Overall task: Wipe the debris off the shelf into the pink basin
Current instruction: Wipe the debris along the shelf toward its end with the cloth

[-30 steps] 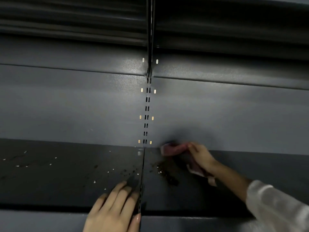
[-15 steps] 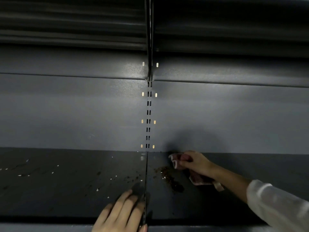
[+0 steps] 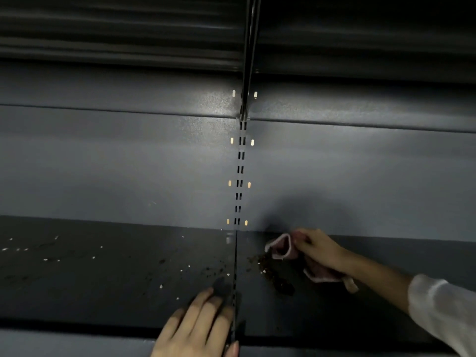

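Note:
My right hand (image 3: 319, 247) grips a pink cloth (image 3: 286, 249) pressed on the dark shelf (image 3: 103, 279), close to the back wall and just right of the centre seam. A heap of brown debris (image 3: 273, 274) lies directly left of and below the cloth. Light and dark crumbs (image 3: 185, 269) are scattered over the left shelf panel. My left hand (image 3: 198, 328) rests flat with spread fingers at the shelf's front edge, beside the seam. The pink basin is out of view.
A slotted upright (image 3: 239, 176) runs down the grey back wall (image 3: 116, 163) to the seam (image 3: 235, 279) between the two shelf panels. Another shelf's underside (image 3: 116, 29) hangs overhead. More white specks (image 3: 25, 249) lie at the far left.
My right hand has dragged the cloth slightly forward from the back corner, bunching the brown debris beside it. My left hand has stayed at the front edge.

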`<state>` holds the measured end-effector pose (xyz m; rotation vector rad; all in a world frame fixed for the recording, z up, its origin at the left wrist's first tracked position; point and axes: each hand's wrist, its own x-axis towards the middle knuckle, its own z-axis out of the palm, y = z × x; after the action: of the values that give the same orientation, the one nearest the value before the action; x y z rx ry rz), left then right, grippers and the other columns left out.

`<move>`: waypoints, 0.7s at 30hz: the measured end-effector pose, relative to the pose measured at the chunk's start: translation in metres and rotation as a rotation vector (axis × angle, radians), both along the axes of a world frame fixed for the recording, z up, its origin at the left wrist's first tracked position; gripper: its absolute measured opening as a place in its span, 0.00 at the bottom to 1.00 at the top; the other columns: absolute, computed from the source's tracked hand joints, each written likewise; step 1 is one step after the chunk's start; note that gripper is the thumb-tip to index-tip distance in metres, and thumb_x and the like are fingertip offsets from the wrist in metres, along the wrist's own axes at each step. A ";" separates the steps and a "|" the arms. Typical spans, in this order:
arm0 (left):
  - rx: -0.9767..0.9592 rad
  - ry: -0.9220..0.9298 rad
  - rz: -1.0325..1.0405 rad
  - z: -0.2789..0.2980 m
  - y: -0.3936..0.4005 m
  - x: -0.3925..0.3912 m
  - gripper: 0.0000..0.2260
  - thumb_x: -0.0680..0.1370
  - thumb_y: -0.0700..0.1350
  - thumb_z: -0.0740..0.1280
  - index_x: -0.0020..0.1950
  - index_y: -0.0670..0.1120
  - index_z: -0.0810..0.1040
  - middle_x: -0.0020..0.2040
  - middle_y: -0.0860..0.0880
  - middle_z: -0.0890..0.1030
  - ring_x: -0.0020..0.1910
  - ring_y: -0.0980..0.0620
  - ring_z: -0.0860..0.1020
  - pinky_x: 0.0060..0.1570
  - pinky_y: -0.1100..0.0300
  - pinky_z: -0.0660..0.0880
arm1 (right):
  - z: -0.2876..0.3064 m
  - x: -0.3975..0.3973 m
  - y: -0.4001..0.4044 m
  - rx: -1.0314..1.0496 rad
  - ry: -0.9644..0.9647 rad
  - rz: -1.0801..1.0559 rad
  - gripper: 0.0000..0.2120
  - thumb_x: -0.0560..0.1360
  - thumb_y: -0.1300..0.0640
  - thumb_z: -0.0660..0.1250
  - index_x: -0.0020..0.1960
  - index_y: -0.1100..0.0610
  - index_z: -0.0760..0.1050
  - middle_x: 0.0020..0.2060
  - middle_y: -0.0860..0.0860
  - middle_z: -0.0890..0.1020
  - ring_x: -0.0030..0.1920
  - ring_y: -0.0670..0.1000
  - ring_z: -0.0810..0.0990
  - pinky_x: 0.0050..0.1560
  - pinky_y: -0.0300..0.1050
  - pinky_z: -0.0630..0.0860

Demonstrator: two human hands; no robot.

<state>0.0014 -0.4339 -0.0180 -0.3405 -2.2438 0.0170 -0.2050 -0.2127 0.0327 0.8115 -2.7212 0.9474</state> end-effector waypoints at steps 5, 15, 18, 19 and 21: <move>0.020 0.027 0.008 -0.006 -0.001 -0.002 0.30 0.80 0.54 0.44 0.40 0.50 0.85 0.43 0.53 0.85 0.54 0.54 0.73 0.45 0.62 0.66 | 0.012 -0.025 -0.031 -0.029 0.006 -0.114 0.12 0.78 0.64 0.57 0.56 0.68 0.74 0.54 0.64 0.80 0.55 0.57 0.77 0.56 0.50 0.71; 0.064 0.097 -0.048 -0.005 0.002 -0.002 0.17 0.66 0.55 0.59 0.40 0.49 0.85 0.42 0.52 0.85 0.54 0.55 0.72 0.44 0.61 0.66 | 0.010 0.012 -0.026 -0.072 -0.259 0.188 0.09 0.77 0.62 0.58 0.51 0.63 0.76 0.43 0.53 0.79 0.41 0.45 0.75 0.36 0.24 0.70; 0.069 0.105 -0.049 -0.005 0.001 -0.002 0.17 0.67 0.54 0.59 0.39 0.49 0.85 0.42 0.52 0.85 0.53 0.55 0.72 0.44 0.62 0.66 | 0.015 -0.002 -0.031 -0.174 -0.202 0.053 0.09 0.78 0.64 0.56 0.50 0.61 0.76 0.43 0.52 0.77 0.46 0.48 0.73 0.37 0.26 0.69; 0.066 0.105 -0.054 -0.005 0.000 -0.002 0.16 0.66 0.55 0.59 0.39 0.50 0.85 0.42 0.53 0.85 0.53 0.56 0.72 0.44 0.62 0.66 | 0.013 -0.004 -0.036 -0.147 -0.179 0.029 0.10 0.78 0.64 0.56 0.47 0.59 0.76 0.41 0.52 0.76 0.46 0.48 0.72 0.37 0.29 0.68; 0.060 0.092 -0.056 -0.005 -0.001 -0.002 0.16 0.66 0.55 0.59 0.39 0.51 0.85 0.42 0.54 0.85 0.53 0.56 0.75 0.44 0.62 0.66 | 0.002 -0.004 -0.044 -0.043 -0.149 0.024 0.10 0.78 0.63 0.56 0.48 0.62 0.77 0.41 0.53 0.77 0.47 0.49 0.72 0.44 0.38 0.69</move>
<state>-0.0005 -0.4351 -0.0230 -0.3633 -2.1387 -0.0630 -0.2088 -0.2569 0.0347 0.7973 -2.8101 1.1093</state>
